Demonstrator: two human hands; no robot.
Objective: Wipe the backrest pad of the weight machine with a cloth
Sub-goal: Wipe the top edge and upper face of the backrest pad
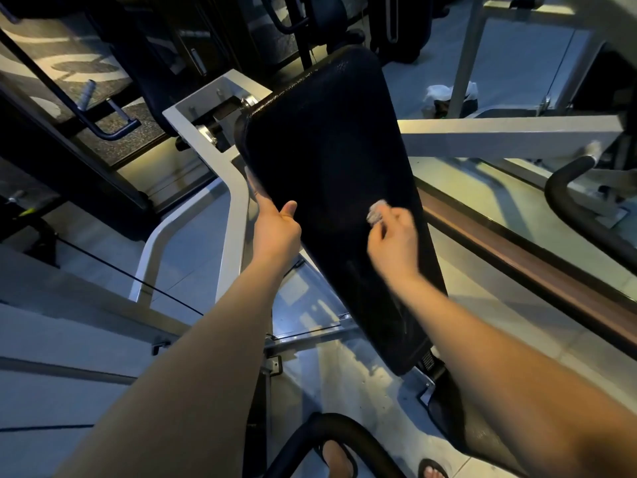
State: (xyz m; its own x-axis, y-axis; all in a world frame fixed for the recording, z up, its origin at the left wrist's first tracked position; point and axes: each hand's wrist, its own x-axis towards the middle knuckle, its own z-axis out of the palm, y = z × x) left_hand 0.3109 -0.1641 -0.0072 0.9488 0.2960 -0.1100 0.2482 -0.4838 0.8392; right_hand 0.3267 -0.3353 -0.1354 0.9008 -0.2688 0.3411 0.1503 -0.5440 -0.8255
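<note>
Dim gym tiles (pixel 193 250) lie under a white frame (pixel 238 201). The right hand (pixel 393 243), blurred, pinches a small pale cloth (pixel 376 212) in curled fingers against the black pad (pixel 327 150). Just left of it, the left hand (pixel 275 232) grips the pad's left edge, thumb on the front face, fingers hidden behind. The pad rises tilted above both hands. Below the forearms are a curved black bar (pixel 348 426) and sandalled feet (pixel 339 460).

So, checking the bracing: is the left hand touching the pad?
Touching. Head view: the left hand grips the pad at its edge, thumb on its face.
</note>
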